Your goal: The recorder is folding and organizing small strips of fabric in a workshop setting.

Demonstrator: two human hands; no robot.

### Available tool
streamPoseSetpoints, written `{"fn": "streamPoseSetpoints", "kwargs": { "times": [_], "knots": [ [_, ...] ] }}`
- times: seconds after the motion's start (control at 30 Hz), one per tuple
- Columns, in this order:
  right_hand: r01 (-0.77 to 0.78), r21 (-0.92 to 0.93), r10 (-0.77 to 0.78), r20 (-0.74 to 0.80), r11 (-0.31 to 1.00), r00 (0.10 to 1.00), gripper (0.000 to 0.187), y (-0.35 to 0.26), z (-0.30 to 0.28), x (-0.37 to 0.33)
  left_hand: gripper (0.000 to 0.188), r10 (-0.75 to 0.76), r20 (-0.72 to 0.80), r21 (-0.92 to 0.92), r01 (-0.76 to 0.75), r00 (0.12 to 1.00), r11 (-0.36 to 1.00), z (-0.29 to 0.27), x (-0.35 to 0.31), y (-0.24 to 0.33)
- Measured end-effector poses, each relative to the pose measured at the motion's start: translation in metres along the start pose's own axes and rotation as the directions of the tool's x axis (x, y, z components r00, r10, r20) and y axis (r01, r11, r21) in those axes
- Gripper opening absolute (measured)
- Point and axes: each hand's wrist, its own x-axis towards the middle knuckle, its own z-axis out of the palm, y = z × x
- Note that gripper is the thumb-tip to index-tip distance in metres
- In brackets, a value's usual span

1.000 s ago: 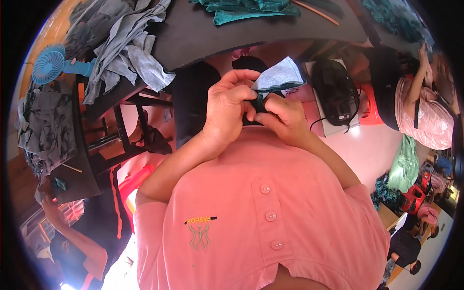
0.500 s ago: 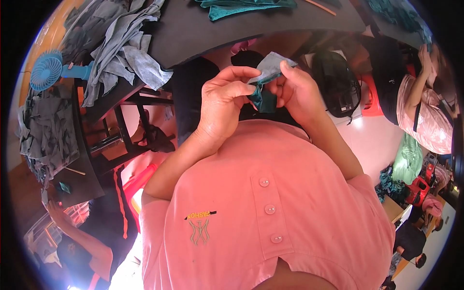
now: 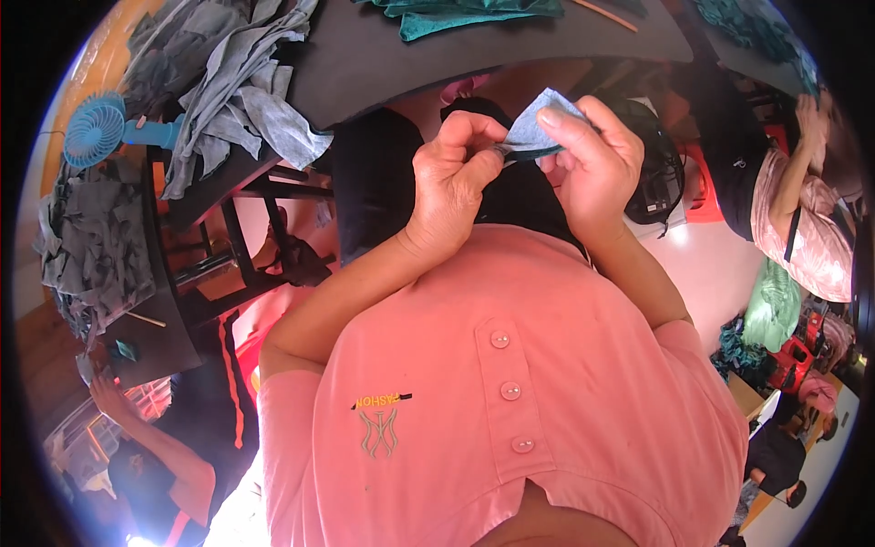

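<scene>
**Grey-blue fabric piece (image 3: pixel 540 123) pinched between my left hand (image 3: pixel 453 187) and my right hand (image 3: pixel 602 164)**

I hold the small piece above the middle of the frame, in front of my dark-clad lap and clear of the tabletop (image 3: pixel 401 68). My left hand is nearly closed, thumb and forefinger gripping the piece's left end. My right hand has its thumb laid flat on the upper face, the fingers bent in behind; what those fingertips do is hidden. The piece's top corner points up, and a dark edge runs along its lower side.

At the top of the frame, a teal fabric pile (image 3: pixel 483 20) lies on the tabletop, with a thin wooden stick (image 3: pixel 606 14) to its right. Grey fabric strips (image 3: pixel 239 96) heap up at upper left and hang over the edge, just beside a blue handheld fan (image 3: pixel 94 130). Below the fan sits a darker grey fabric pile (image 3: pixel 96 242).

A black bag (image 3: pixel 658 173) shows right of my right hand. Co-workers appear at lower left (image 3: pixel 150 456) and at the right edge (image 3: pixel 797 219). My pink shirt (image 3: pixel 437 356) fills the lower middle.
</scene>
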Motion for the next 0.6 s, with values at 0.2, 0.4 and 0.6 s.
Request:
{"fn": "streamPoseSetpoints", "kwargs": {
  "times": [0.2,0.4,0.6],
  "knots": [
    [0.155,-0.063,-0.153,0.04,0.986,0.987,0.025,-0.009,-0.001,-0.001,0.021,0.489,0.255,0.411,-0.551,0.834,0.726,-0.003,0.026,-0.003],
    [0.045,0.051,-0.04,-0.094,0.998,0.995,0.024,-0.014,-0.003,0.022,0.021,0.238,0.078,0.108,-0.245,0.968,0.963,0.015,0.018,0.009],
    [-0.07,0.159,0.07,0.001,0.985,0.998,0.019,-0.013,0.0,0.04,0.016,0.287,0.185,0.213,-0.324,0.94,0.922,0.008,0.017,0.014]
  ]
}}
